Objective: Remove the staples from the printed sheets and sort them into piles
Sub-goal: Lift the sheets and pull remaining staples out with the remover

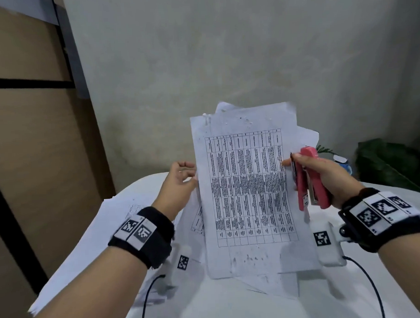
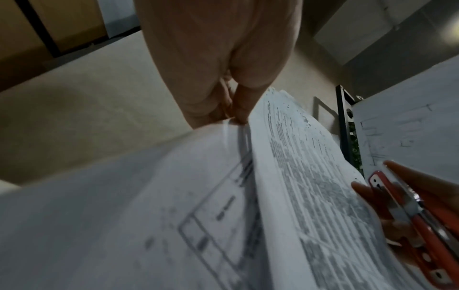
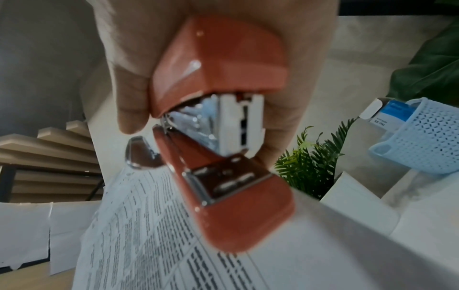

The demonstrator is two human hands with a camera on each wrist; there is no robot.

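Right hand (image 1: 323, 172) grips stapler (image 1: 308, 179); left hand (image 1: 179, 181) fingers pinch printed sheets (image 1: 248, 190), fingertips hidden.

White sheets (image 1: 248, 188) with black printed tables, pink stapler (image 1: 309, 179), pale blue perforated basket (image 3: 419, 137), perhaps plastic.

The head view is evenly and softly lit; no hard shadows are cast on the grey wall (image 1: 224, 51) behind the printed sheet (image 1: 248, 188). The table print on that sheet is smeared by motion blur, and straight edges to the left of it are bent by wide-angle distortion. In the left wrist view the light is dim; the left hand (image 2: 218, 58) above the sheet is soft and out of focus, and a bright glare spot is seen far to the upper right of it. In the right wrist view small highlights are thrown off the pink stapler (image 3: 218, 109), whose near end is blurred.
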